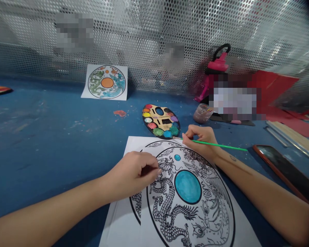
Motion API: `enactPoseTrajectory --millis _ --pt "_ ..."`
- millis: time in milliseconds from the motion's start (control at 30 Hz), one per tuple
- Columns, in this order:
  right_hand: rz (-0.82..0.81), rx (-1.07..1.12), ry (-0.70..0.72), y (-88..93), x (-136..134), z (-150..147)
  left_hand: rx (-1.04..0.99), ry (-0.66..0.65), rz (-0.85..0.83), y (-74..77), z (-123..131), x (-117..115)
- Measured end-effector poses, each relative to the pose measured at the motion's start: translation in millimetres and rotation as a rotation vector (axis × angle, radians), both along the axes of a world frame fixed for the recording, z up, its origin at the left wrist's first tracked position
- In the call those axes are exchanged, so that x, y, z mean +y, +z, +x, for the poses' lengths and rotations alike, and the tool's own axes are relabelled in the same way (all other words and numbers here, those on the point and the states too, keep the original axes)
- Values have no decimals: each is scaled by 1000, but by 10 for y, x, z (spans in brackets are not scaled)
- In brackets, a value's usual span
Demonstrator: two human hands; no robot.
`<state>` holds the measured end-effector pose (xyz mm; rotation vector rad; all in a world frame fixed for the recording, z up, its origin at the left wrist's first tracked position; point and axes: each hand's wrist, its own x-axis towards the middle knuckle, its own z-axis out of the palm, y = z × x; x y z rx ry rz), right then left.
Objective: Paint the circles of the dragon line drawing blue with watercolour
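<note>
My right hand [202, 139] pinches a thin green paintbrush [218, 145], its tip at the lower edge of the paint palette [159, 120], near the blue paint. Several colours sit in wells around the palette's rim. Below lies a printed colouring sheet [167, 206] with a dragon and a bird inside a ring. Its central circle [187, 187] and a small circle [177, 157] above are painted turquoise. My left hand [134, 173] rests at the sheet's left side, fingers curled in and nothing visible in them. Another printed sheet [118, 219] lies partly underneath.
A coloured reference print [107, 82] leans against the perforated metal screen [144, 31]. Right of the palette stand a cup of murky water [203, 113] and a pink bottle [218, 65]. A phone [285, 171] lies by my right forearm on the blue table [54, 147].
</note>
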<state>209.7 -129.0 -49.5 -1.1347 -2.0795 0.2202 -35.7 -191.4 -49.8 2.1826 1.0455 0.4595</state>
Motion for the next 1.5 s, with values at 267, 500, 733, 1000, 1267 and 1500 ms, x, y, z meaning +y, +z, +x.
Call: enactPoseTrajectory --millis 267,500,733,1000,1267,1500 --pt "-72 4 4 -13 13 5 5 1 14 1 0 -2" --pt "-20 -17 7 2 12 -1 0 -4 44 5 5 12" --pt "-167 387 -22 124 65 78 3 22 291 20 -11 -7" --pt "-361 618 38 265 28 29 338 1 559 -85 -9 4" --pt "-703 640 110 108 -272 -17 351 -78 558 -79 50 -97" --pt "-798 724 142 43 -443 -58 312 -88 726 -118 99 -243"
